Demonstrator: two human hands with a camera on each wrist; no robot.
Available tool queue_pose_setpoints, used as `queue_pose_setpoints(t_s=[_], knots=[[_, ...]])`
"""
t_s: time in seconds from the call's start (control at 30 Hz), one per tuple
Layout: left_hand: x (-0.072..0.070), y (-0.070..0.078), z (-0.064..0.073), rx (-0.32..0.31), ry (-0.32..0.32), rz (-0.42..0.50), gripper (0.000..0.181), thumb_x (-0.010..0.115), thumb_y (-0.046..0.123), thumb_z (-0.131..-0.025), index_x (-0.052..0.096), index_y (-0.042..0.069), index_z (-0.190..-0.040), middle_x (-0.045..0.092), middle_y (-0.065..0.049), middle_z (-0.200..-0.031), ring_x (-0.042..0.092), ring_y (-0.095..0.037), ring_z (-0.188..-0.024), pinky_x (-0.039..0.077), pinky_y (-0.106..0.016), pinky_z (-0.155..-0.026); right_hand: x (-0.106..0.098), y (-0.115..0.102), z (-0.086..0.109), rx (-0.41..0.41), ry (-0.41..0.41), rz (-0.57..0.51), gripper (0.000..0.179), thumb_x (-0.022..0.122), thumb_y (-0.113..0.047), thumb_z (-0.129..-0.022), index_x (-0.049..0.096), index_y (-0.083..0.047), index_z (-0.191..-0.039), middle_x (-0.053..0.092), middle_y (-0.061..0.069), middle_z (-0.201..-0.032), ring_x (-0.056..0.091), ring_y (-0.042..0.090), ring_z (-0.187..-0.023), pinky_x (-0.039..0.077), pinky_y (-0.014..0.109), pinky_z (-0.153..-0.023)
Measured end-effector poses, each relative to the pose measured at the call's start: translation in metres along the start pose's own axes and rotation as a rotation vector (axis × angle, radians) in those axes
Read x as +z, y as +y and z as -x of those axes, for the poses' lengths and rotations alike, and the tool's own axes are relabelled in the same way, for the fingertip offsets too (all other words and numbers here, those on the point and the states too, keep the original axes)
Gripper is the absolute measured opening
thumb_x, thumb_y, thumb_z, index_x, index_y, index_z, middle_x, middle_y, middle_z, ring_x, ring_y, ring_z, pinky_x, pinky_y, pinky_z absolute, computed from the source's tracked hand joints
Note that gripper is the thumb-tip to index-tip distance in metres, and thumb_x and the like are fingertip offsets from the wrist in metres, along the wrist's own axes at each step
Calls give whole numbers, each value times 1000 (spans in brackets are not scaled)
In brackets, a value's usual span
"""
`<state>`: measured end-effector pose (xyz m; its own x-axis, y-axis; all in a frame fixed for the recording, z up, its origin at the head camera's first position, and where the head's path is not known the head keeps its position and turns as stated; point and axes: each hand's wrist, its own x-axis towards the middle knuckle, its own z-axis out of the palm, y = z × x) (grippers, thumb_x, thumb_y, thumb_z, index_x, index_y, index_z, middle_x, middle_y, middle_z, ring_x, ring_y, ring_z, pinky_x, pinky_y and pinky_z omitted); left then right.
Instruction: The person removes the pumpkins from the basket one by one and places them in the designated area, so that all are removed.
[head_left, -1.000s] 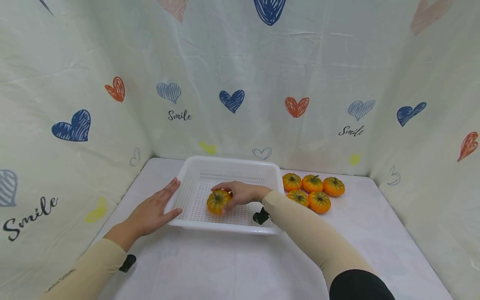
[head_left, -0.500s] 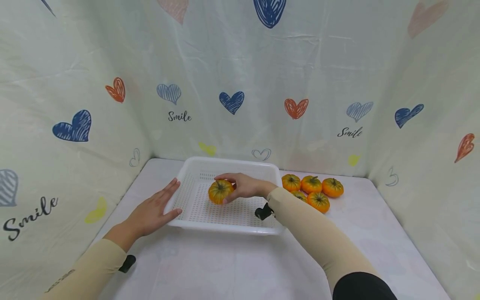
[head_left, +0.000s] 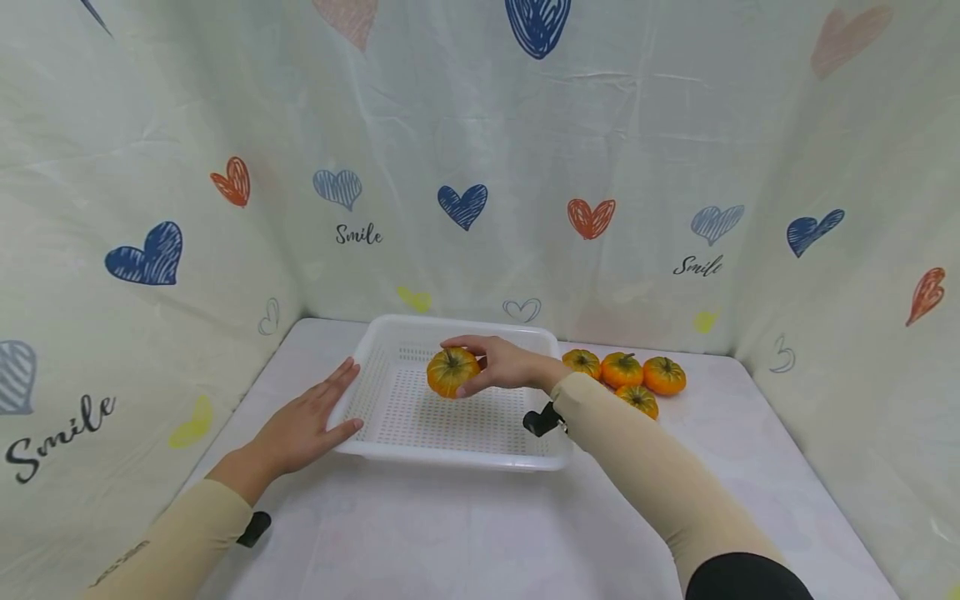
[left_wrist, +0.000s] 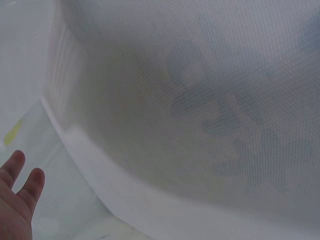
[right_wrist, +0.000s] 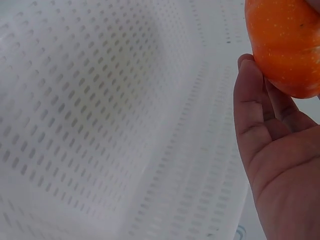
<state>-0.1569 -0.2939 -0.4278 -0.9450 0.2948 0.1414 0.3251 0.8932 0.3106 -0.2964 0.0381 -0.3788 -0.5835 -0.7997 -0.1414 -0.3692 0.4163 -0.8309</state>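
Observation:
A small orange pumpkin point(head_left: 452, 372) with green streaks on top is gripped between the fingers and thumb of my right hand point(head_left: 513, 365), above the floor of the white perforated plastic basket point(head_left: 450, 460). In the right wrist view, the orange side of the pumpkin point(right_wrist: 282, 47) shows at the fingertips, with the basket floor point(right_wrist: 90, 100) beneath. My left hand point(head_left: 303, 427) lies against the basket's left side, its fingers straight and spread. Only part of the left hand point(left_wrist: 17, 197) appears in the left wrist view, beside the basket wall.
Several more pumpkins point(head_left: 621, 369) sit on the table point(head_left: 420, 533) to the right of the basket, partly behind my right forearm point(head_left: 652, 467). A curtain point(head_left: 525, 125) printed with hearts encloses the back and both sides.
My right hand has lifted the pumpkin from the basket floor and carried it slightly right and away from me. My right forearm now covers one of the other pumpkins. The left hand stays put.

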Motion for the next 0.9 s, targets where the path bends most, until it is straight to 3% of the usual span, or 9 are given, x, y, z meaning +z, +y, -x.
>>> queue_pose_setpoints(t_s=[0.53,0.9], knots=[[0,1,0,-8,-3,-14,83,55,52,-97,21,7,-159,16,-10,-165,32,-40,-142,34,-58,-109,-19,-6,35,-9,59,-47,76,82,-24,-84,44,-28,-150,55,0,-135,56,22,-116,53,33,-93],[2,1,0,-21,-9,-19,84,54,53,-97,19,9,-160,15,-9,-166,31,-40,-143,34,-59,-109,-42,-8,69,33,115,-52,79,80,-19,-85,39,-26,-152,53,6,-136,57,27,-116,54,37,-92]])
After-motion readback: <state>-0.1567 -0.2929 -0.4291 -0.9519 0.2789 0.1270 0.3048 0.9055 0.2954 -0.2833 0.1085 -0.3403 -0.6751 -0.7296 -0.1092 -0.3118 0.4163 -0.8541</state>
